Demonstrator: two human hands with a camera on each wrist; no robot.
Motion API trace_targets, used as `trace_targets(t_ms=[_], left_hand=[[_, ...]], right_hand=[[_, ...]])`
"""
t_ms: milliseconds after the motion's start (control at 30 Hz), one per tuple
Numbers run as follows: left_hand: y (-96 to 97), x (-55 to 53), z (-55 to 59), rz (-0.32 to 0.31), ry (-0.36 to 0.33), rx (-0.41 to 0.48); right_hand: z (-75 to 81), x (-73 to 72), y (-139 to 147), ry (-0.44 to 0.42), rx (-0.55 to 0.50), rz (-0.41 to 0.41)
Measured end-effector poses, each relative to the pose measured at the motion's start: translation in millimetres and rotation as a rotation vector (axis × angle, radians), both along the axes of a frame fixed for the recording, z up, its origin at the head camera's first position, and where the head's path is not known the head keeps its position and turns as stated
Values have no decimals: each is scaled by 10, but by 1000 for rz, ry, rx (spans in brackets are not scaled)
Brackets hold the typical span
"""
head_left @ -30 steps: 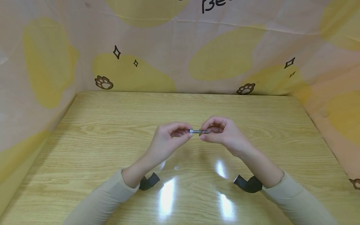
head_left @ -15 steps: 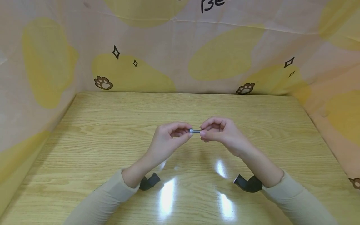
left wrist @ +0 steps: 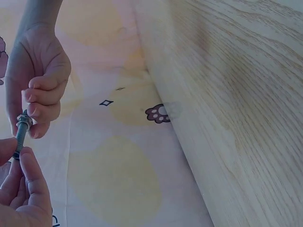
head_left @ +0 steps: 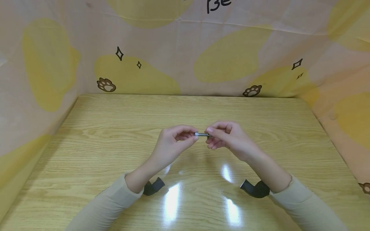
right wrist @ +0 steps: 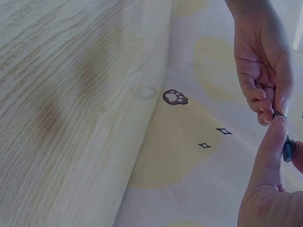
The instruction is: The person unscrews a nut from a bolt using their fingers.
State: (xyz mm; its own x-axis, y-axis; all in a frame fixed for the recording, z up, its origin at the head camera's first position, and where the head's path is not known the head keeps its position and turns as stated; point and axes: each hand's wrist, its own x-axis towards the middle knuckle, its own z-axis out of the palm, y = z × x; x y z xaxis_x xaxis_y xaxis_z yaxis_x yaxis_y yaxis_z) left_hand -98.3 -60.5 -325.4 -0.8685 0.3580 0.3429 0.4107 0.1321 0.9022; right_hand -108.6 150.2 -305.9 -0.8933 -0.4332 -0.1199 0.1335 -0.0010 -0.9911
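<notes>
One metal bolt [head_left: 203,134], left hand [head_left: 175,140] pinching its head [head_left: 196,134], right hand [head_left: 232,140], fingers curled, gripping its nut [left wrist: 24,121]

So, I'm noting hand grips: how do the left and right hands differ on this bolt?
The left hand pinches the bolt at its head; the right hand is at the nut, near the other end. In the head view, the left thumb ends below the bolt, the right thumb above it. Both hands are raised off the table.
</notes>
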Motion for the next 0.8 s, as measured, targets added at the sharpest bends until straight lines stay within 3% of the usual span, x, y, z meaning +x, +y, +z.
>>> trace_targets(t_ms=[267, 600, 800], left_hand=[[-15, 8, 2, -8, -5, 8], [-11, 16, 10, 4, -4, 1], [-7, 15, 0, -13, -13, 13]], right_hand=[[-11, 11, 12, 75, 5, -9], [-2, 4, 1, 25, 11, 1], [-23, 15, 32, 88, 12, 0]])
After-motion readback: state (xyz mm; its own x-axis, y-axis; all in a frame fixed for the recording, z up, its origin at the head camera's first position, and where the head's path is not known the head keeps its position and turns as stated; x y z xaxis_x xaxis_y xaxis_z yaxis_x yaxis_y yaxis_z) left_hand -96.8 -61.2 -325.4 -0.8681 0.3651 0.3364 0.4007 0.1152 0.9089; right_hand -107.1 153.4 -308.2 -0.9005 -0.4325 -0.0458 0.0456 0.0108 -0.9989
